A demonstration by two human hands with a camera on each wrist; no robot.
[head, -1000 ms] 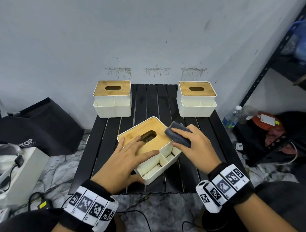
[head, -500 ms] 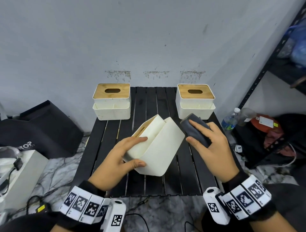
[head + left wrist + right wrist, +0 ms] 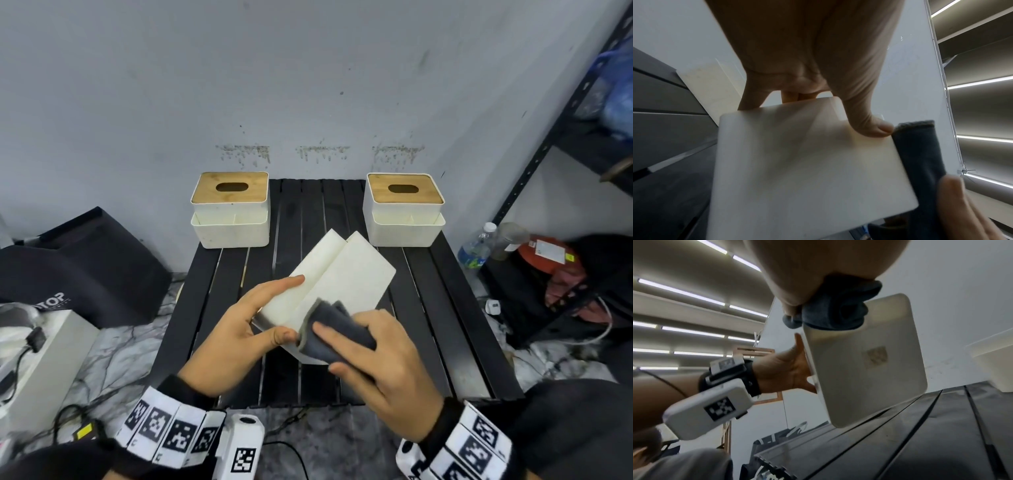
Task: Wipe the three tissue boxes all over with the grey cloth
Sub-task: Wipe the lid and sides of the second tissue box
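Observation:
A white tissue box (image 3: 346,274) is lifted and tipped over above the black slatted table (image 3: 455,308), its plain bottom facing me. My left hand (image 3: 239,325) grips its near left end, thumb on the end face (image 3: 807,170), fingers on the far side. My right hand (image 3: 376,359) holds the folded grey cloth (image 3: 339,332) and presses it against the box's near bottom corner (image 3: 859,361). Two more white boxes with wooden lids stand at the back left (image 3: 230,209) and back right (image 3: 405,209).
A dark metal shelf (image 3: 561,171) rises on the right, with bottles (image 3: 476,250) and a red item on the floor beside the table. On the left lie a black bag (image 3: 78,267), a white box and cables.
The box went from lying lid-up on the table to lifted and turned bottom-up. My right hand brought the cloth from beside the box down onto its near bottom corner.

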